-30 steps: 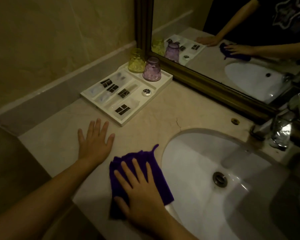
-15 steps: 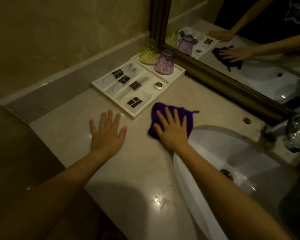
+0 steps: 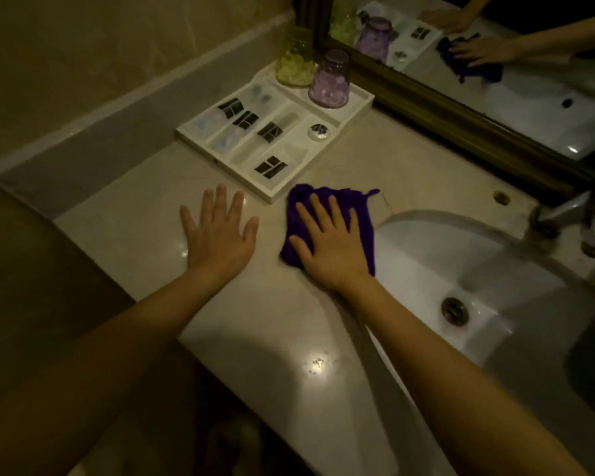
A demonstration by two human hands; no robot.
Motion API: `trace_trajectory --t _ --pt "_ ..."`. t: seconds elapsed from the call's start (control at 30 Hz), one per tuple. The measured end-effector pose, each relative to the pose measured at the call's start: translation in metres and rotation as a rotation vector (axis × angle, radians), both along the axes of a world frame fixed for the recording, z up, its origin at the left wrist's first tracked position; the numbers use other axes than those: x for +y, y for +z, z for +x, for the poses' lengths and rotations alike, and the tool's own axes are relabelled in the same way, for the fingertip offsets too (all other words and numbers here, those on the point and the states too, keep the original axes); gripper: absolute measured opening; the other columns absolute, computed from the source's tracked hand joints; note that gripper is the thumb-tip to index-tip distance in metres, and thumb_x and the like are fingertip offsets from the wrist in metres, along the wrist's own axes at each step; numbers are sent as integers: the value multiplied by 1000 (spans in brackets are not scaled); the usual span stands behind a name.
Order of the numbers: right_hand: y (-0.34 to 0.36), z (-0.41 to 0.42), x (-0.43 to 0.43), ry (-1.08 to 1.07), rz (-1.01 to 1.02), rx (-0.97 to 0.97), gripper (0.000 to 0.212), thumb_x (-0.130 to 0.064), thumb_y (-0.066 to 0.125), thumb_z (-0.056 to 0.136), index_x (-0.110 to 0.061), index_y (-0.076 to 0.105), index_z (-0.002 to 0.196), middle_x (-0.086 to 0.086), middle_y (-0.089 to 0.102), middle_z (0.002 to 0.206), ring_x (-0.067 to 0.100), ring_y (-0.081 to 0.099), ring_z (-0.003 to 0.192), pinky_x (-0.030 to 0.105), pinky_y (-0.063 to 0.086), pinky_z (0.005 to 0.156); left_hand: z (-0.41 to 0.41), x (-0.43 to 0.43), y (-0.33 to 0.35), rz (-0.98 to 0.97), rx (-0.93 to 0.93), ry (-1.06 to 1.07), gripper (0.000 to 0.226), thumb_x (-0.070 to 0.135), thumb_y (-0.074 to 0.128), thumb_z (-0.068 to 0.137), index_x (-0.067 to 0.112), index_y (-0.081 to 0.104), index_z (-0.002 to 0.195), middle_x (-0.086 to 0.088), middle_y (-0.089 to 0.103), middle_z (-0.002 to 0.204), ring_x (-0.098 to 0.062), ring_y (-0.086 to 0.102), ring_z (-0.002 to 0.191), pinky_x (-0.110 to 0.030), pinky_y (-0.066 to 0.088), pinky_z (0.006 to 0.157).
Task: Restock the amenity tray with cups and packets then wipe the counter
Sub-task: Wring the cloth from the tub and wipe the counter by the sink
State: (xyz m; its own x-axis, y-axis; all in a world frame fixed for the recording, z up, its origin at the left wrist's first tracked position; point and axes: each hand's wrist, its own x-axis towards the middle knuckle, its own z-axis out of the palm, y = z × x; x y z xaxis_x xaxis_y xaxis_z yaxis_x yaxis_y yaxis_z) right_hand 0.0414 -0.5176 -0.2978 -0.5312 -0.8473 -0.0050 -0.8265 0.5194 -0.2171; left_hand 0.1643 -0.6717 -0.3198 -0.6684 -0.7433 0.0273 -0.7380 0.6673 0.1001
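Right hand (image 3: 334, 245): grip released, palm flat on the purple square cloth (image 3: 361, 207), hiding its centre. Left hand (image 3: 220, 231): grip released, flat on the beige marble desk (image 3: 255, 321). White compartmented amenity tray (image 3: 272, 195) lies just beyond the cloth; packet markings are illegible.

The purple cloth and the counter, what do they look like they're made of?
The purple cloth looks like soft, matte microfibre or terry: fuzzy surface, frayed corner. The counter looks like polished beige stone, perhaps marble: faint veins, a glossy light reflection near the front edge.
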Motion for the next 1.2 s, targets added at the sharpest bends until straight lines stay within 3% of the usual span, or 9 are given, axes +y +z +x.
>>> trace_trajectory --t 0.17,0.3,0.4,0.47,0.57,0.67,0.77,0.97,1.2 --pt "-2 77 25 -49 -21 -16 63 -58 17 90 -32 10 147 -2 8 158 22 -4 146 51 -6 117 3 1 5 65 5 -26 70 59 -2 84 26 2 145 -5 1 158 -22 -3 144 -56 -8 110" --pt "-2 138 31 -102 18 -37 64 -59 14 89 -33 5 147 -6 -7 154 22 -13 145 51 -11 115 5 1 16 158 -9 -44 66 58 3 88 25 -1 145 -6 -4 157 -23 -7 144 -56 -10 110" --pt "13 147 35 -66 0 -205 67 -62 18 89 -34 -2 147 -8 -11 155 20 -15 145 48 -16 114 8 3 33 262 30 -73 64 55 11 90 24 -1 145 -6 -5 157 -22 -8 144 -55 -10 112" --pt "31 133 42 -66 -49 -355 68 -56 31 91 -30 3 148 -5 -1 159 19 -8 146 46 -10 115 16 8 46 319 162 -224 62 49 22 93 18 10 145 -8 6 157 -22 -3 144 -50 -5 114" --pt "52 111 59 -23 72 -261 75 -49 46 89 -24 8 149 1 5 159 21 -3 146 46 -2 117 43 26 61 483 342 -574 58 45 44 90 16 33 139 -8 27 152 -21 16 142 -41 12 115" --pt "54 107 70 29 235 -176 75 -46 51 88 -20 15 149 3 7 159 22 3 146 44 4 120 74 42 60 469 116 -827 80 62 54 76 22 29 141 -1 26 152 -17 17 139 -35 17 111" --pt "52 112 65 -11 160 -133 70 -41 57 86 -16 29 145 6 25 154 25 20 141 39 16 117 80 43 54 325 -26 -889 86 61 60 71 21 30 141 1 26 151 -18 13 139 -35 16 112" --pt "48 122 64 -97 10 -67 40 -24 60 85 -13 53 123 8 53 126 26 45 113 36 39 93 68 47 59 266 74 -888 51 47 67 72 20 54 114 -1 53 118 -17 41 110 -31 35 92" --pt "56 126 79 -120 4 -116 25 -21 48 89 -13 52 111 13 57 110 29 50 99 40 44 83 65 68 73 247 10 -964 20 34 60 80 23 50 94 0 53 93 -18 48 92 -28 38 69"
